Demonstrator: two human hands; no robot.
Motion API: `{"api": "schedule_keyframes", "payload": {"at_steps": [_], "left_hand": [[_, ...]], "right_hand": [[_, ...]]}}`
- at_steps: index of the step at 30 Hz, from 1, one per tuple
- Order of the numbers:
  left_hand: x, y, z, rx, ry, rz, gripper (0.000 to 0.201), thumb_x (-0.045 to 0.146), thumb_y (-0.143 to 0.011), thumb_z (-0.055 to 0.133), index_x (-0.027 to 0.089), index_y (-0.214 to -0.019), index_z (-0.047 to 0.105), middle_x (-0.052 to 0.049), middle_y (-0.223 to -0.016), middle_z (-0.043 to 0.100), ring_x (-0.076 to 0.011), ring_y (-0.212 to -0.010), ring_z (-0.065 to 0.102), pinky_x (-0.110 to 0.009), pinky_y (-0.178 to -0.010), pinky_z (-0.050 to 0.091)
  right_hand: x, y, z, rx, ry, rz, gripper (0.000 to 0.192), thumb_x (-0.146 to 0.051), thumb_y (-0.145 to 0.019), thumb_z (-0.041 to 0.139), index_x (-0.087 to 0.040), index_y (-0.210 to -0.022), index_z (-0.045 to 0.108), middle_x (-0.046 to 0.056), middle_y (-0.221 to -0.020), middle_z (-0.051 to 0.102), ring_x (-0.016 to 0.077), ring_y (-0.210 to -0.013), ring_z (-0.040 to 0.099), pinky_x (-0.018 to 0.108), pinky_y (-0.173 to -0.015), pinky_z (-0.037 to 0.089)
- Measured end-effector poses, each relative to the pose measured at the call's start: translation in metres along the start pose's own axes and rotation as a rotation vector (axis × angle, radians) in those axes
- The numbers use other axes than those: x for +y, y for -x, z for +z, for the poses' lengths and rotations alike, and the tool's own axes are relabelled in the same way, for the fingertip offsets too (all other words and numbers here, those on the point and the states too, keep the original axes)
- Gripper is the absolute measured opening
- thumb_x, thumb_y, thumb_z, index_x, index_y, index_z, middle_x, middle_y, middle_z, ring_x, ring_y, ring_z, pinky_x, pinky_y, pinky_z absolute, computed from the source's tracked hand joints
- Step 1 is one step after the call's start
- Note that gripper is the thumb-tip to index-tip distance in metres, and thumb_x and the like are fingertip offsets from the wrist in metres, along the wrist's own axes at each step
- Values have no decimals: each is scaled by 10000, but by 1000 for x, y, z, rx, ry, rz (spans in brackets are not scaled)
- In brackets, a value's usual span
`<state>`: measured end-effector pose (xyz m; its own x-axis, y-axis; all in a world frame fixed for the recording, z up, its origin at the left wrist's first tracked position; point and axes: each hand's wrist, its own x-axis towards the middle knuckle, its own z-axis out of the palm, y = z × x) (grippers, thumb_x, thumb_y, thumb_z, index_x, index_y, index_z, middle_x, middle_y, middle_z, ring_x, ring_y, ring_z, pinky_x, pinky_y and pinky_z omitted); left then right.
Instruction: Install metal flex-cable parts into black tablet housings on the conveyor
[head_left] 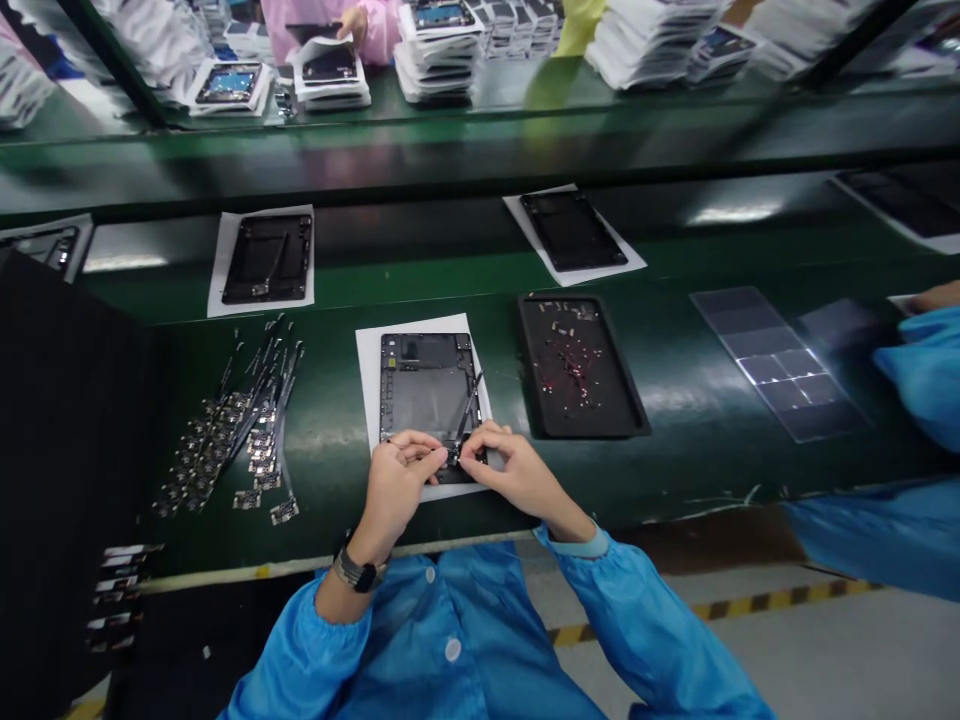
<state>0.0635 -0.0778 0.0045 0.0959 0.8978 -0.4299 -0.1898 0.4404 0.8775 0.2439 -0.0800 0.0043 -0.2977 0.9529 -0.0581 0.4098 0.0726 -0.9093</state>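
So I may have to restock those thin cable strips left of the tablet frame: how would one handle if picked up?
Probably floppy: each flex cable strip is long and thin. Likely very light, and easily tangled, since they overlap on the green bench.

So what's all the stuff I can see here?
tablet frame: one, black, on white sheet under both hands
flex cable: one, dark, slanting up from the fingers
cable parts: many, black and silver, fanned out at left
parts tray: one, black, right of frame
belt tablets: two, black, on white sheets beyond
clear film sheet: one, pale, far right
co-worker's sleeve: one, blue, right edge
left hand: wristwatch, pinching at frame's bottom edge
right hand: pinching beside it
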Motion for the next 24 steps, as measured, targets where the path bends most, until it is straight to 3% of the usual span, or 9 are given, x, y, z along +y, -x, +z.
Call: {"api": "schedule_keyframes", "payload": {"at_steps": [8,15,24], "left_hand": [[0,3,4,-13,-2,13,226,264,-654,800,154,-763,635,-60,-768,727,-106,-571,592,-215,-549,471],[-2,2,9,36,18,21,361,242,-603,832,159,-876,612,-36,-748,718,-121,-608,634,-206,-548,478],[-8,4,12,51,-2,68,276,262,-663,788,159,-865,631,-35,-743,700,-129,-632,650,-218,-589,498]], "right_hand": [[3,1,2,23,-13,12,138,-302,-873,619,-210,-776,654,21,-763,646,199,-796,569,398,-879,369],[1,2,0,8,-7,7,132,-295,-868,617,-216,-764,638,20,-768,651,202,-805,572,396,-888,364],[-1,2,3,52,-7,9,93,-219,-851,617,-209,-762,640,12,-754,642,193,-786,570,388,-857,385]]}}
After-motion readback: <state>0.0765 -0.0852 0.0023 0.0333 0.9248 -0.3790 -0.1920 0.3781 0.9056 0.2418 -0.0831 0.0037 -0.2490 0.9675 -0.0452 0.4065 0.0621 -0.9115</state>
